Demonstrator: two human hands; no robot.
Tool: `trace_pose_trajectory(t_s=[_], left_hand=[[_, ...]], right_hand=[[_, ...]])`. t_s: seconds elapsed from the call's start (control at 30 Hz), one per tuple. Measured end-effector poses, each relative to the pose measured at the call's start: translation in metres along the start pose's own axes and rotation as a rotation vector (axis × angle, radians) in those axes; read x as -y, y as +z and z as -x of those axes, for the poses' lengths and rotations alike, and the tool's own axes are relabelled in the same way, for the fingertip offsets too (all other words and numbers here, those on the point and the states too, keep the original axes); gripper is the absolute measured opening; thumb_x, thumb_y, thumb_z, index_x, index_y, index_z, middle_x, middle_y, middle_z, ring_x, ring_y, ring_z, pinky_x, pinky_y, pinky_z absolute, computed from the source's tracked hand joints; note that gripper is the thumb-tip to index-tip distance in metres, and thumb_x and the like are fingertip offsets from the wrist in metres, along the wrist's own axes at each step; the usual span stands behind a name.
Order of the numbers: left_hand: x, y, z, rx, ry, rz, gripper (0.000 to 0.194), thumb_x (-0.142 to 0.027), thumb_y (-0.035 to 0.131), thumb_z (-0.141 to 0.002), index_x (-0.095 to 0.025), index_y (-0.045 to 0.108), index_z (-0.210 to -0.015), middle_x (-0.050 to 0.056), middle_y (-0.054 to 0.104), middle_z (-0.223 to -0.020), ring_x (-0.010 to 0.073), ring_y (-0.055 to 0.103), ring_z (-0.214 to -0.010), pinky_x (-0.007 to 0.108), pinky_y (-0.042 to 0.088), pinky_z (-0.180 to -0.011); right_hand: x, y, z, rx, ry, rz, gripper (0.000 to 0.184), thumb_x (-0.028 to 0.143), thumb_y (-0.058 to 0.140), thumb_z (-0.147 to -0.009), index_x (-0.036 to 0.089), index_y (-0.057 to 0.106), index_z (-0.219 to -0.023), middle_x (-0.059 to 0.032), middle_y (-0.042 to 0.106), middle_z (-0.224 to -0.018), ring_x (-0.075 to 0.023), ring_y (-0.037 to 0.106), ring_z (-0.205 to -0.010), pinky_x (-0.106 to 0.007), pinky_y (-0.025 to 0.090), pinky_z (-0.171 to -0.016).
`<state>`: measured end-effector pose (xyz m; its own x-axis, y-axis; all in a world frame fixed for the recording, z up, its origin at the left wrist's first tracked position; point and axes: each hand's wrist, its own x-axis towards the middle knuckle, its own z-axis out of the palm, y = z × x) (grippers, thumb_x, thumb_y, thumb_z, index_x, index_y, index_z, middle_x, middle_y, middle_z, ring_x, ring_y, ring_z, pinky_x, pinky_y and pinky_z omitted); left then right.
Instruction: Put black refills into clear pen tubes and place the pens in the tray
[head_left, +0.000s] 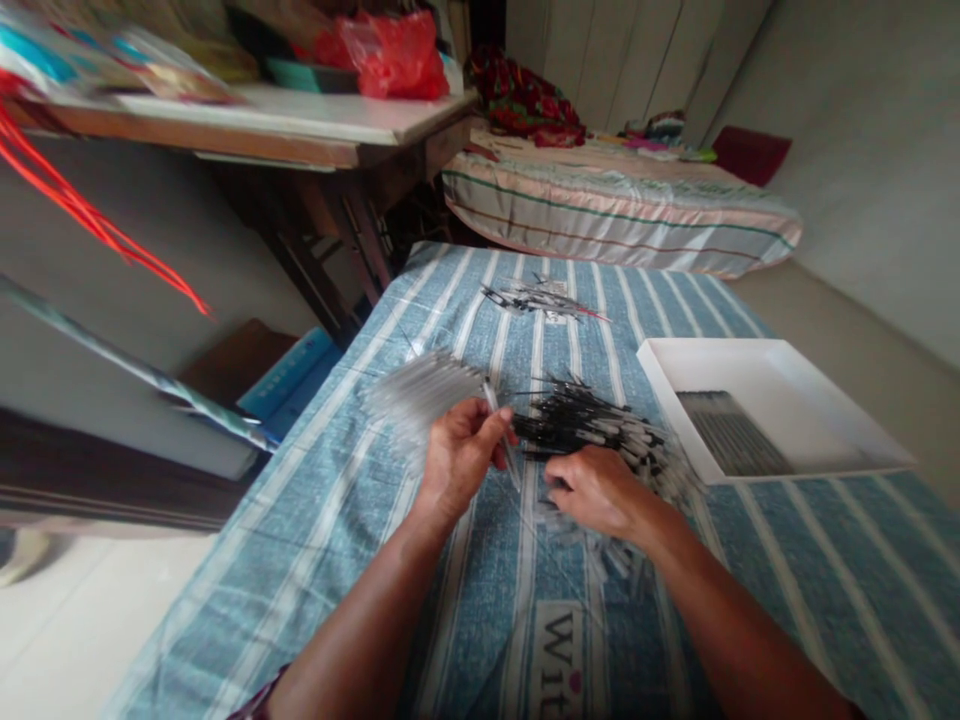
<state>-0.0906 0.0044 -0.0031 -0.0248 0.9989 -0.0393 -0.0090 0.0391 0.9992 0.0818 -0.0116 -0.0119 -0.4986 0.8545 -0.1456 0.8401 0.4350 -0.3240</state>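
My left hand (466, 445) pinches a clear pen tube (511, 462), held aslant between thumb and fingers. Just behind it lies a stack of clear pen barrels (427, 395), side by side and a little blurred. My right hand (592, 488) is closed, fingers curled down over the cloth; whatever they grip is hidden. Beyond that hand spreads a heap of black-tipped pen refills (592, 420). Small clear plastic pieces (615, 555) lie scattered beneath and in front of my right wrist.
At right stands a white tray (840, 420) with a row of dark-filled pens (731, 432) inside. Loose thin pen parts (540, 297) lie farther back on the striped cloth (337, 560). A side table (300, 115) with a red bag (397, 55) borders the left; a bed (622, 200) stands behind.
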Motion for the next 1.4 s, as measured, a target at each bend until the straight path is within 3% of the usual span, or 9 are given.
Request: trace_pose_trajectory(t_s=[0.23,0.6,1.13,1.4], left_hand=[[-0.004,0.001,0.003,0.014,0.0,0.203,0.021,-0.033,0.064,-0.073,-0.014,0.056,-0.071,-0.001,0.064,-0.06,0.0058,0.049,-0.038,0.017,0.033,-0.036],[-0.005,0.006,0.006,0.049,0.002,0.21,0.019,-0.031,0.064,-0.073,-0.014,0.057,-0.068,-0.001,0.064,-0.058,0.0066,0.05,-0.038,0.017,0.035,-0.036],[0.01,0.01,0.005,0.018,-0.093,0.284,0.02,-0.031,0.064,-0.073,-0.014,0.055,-0.068,0.0,0.064,-0.057,0.0087,0.054,-0.037,0.018,0.041,-0.036],[0.01,0.015,0.008,0.038,-0.109,0.264,0.02,-0.03,0.064,-0.073,-0.014,0.056,-0.066,-0.001,0.062,-0.054,0.0085,0.052,-0.036,0.018,0.04,-0.034]], right_hand=[[0.003,0.004,0.015,-0.264,-0.013,-0.436,0.006,0.018,0.058,-0.071,0.017,0.061,-0.067,0.0015,0.058,-0.064,-0.01,0.051,-0.059,-0.019,0.036,-0.056],[0.021,0.016,0.016,-0.265,0.109,-1.007,0.006,0.022,0.054,-0.071,0.017,0.05,-0.071,0.0059,0.046,-0.055,-0.0067,0.04,-0.048,-0.017,0.032,-0.044],[0.021,0.041,0.017,-0.536,0.12,-0.816,0.015,0.027,0.051,-0.081,0.016,0.059,-0.074,0.0017,0.056,-0.057,-0.0091,0.05,-0.047,-0.019,0.039,-0.046],[0.025,0.042,0.021,-0.559,0.096,-0.762,0.017,0.026,0.049,-0.081,0.016,0.057,-0.069,0.0027,0.052,-0.054,-0.0087,0.047,-0.047,-0.019,0.036,-0.047]])
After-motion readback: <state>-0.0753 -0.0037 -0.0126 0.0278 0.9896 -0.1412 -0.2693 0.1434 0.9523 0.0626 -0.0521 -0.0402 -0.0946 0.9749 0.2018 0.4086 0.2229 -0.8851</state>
